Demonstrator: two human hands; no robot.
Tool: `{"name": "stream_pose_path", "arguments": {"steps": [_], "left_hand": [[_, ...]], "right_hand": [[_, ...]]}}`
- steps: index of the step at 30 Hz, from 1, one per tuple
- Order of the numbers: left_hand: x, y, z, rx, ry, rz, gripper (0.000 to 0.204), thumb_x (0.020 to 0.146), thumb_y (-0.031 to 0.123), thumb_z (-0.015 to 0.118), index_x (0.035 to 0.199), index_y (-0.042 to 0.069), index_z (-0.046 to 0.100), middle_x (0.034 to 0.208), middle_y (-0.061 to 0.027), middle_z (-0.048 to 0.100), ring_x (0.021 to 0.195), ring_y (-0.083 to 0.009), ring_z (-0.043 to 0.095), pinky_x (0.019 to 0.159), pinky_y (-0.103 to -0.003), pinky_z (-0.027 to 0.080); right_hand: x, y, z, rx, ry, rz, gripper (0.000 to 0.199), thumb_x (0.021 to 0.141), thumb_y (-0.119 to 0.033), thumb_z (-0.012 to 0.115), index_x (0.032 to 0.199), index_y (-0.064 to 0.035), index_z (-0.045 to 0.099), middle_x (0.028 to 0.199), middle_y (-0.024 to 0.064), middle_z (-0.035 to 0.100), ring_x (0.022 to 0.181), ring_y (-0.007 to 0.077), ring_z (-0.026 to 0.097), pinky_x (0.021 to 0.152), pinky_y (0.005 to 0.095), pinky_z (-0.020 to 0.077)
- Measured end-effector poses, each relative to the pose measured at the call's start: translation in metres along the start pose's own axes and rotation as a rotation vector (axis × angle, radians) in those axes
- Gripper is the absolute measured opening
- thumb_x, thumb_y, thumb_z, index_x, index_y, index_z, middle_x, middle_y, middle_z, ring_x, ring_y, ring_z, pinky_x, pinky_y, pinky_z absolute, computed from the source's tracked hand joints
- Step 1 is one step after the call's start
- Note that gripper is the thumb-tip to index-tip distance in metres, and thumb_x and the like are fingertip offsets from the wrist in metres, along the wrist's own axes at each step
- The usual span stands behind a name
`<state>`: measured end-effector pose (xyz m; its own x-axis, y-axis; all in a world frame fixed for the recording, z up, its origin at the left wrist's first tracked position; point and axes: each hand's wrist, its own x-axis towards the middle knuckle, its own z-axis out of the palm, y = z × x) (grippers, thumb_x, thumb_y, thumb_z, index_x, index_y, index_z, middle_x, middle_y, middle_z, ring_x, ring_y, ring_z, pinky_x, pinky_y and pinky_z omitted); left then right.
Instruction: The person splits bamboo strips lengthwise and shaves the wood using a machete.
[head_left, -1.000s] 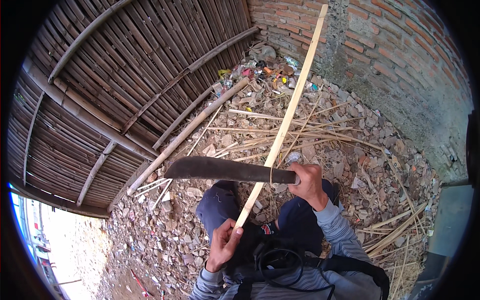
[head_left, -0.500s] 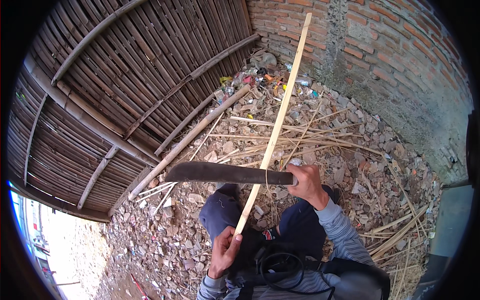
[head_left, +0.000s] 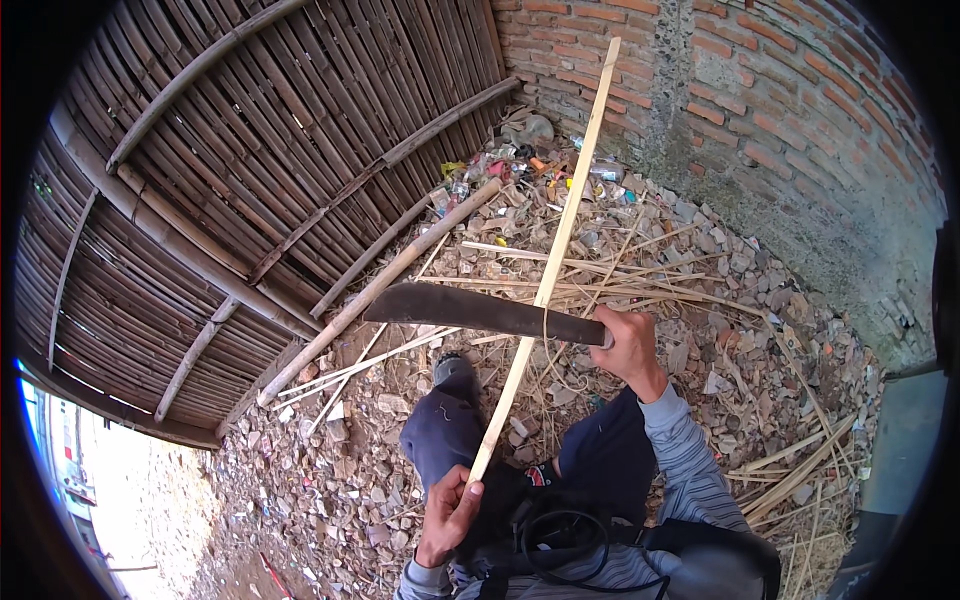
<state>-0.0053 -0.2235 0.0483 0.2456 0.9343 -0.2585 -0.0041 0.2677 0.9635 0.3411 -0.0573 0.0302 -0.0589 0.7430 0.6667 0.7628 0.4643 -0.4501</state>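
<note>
Gripping a long bamboo strip (head_left: 545,280) at its near end, left hand (head_left: 447,512) has fingers wrapped tight round it; strip runs up toward 1 o'clock, far tip in front of the brick wall (head_left: 790,120). Right hand (head_left: 628,345) at 3 o'clock of the crossing, fist closed on the handle of a machete (head_left: 470,310), blade pointing to 9 o'clock & lying across the strip. Wrist cocked, forearm in striped sleeve. Best to keep strip steady, blade angle shallow, left fingers well below the edge, knees (head_left: 440,430) clear w/ rubble underfoot
</note>
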Motion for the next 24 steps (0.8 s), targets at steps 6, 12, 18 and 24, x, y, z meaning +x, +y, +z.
{"name": "stream_pose_path", "arguments": {"steps": [6,12,18,24], "left_hand": [[0.003,-0.014,-0.008,0.015,0.026,-0.025,0.024,0.111,0.023,0.06,0.095,0.005,0.054,0.06,0.0083,0.046,0.053,-0.0002,0.034,0.049,-0.024,0.023],[0.006,-0.007,-0.005,0.004,0.011,-0.022,0.024,0.111,0.023,0.06,0.096,0.006,0.055,0.061,0.0086,0.046,0.054,-0.0002,0.034,0.05,-0.024,0.023],[-0.008,-0.01,-0.012,0.082,0.025,-0.045,0.024,0.11,0.023,0.06,0.095,0.006,0.055,0.061,0.0084,0.046,0.054,-0.0003,0.034,0.05,-0.024,0.023],[-0.01,-0.018,-0.013,0.084,0.062,-0.081,0.024,0.11,0.023,0.061,0.094,0.006,0.055,0.061,0.0082,0.046,0.054,-0.0007,0.035,0.05,-0.024,0.023]], "right_hand": [[-0.025,-0.006,0.012,-0.011,-0.125,0.004,0.026,0.065,-0.011,0.077,0.09,-0.0105,0.068,0.063,0.0077,0.066,0.054,0.0306,0.066,0.049,0.0425,0.0469],[-0.024,-0.026,0.012,0.04,-0.114,-0.093,0.029,0.06,-0.012,0.077,0.087,-0.0099,0.069,0.063,0.0081,0.066,0.053,0.031,0.066,0.05,0.0422,0.0489],[0.009,0.025,-0.002,-0.058,0.015,0.113,0.017,0.07,-0.007,0.074,0.087,-0.0081,0.069,0.06,0.012,0.064,0.055,0.0339,0.067,0.05,0.0435,0.0474],[-0.007,0.03,0.006,-0.055,-0.038,0.054,0.023,0.072,-0.012,0.08,0.094,-0.0074,0.072,0.06,0.0136,0.063,0.056,0.0347,0.067,0.051,0.0441,0.0481]]}}
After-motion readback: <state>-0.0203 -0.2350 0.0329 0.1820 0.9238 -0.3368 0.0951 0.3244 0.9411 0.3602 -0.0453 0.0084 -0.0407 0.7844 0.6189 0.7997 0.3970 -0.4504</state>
